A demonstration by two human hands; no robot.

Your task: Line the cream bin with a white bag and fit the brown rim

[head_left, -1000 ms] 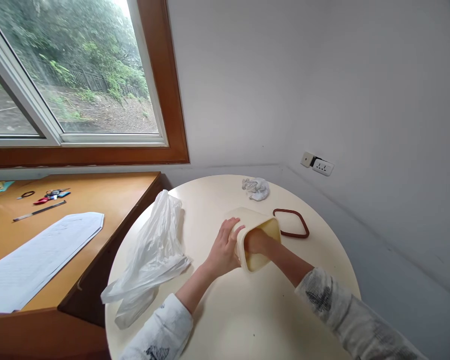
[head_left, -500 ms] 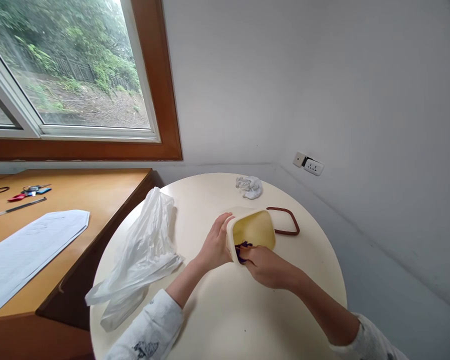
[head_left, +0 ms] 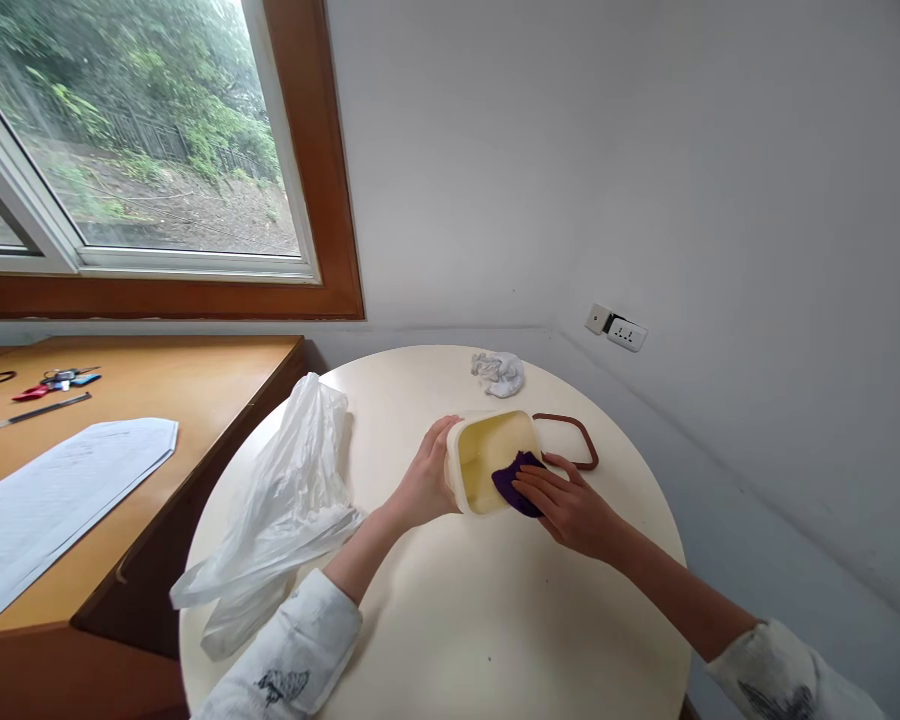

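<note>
A cream plastic container (head_left: 499, 440) is tilted above the round table, its open mouth facing me. My left hand (head_left: 429, 475) grips it by its left side, the fingers partly hidden behind the wall. In my right hand (head_left: 570, 505) is a dark purple cloth (head_left: 519, 482), pressed by the fingers against the container's lower right rim. Just behind that hand, a reddish-brown rim-shaped frame (head_left: 586, 440) lies on the table.
A crumpled white plastic bag (head_left: 292, 510) covers the left part of the round table (head_left: 450, 640). Toward the back sits a wadded white cloth or tissue (head_left: 499, 374). On the wooden desk (head_left: 217, 370) at left are papers (head_left: 67, 500) and keys (head_left: 61, 378).
My right hand has come out of the container with the purple cloth and moved right to its rim. My left hand still holds the container, which has shifted slightly left.
</note>
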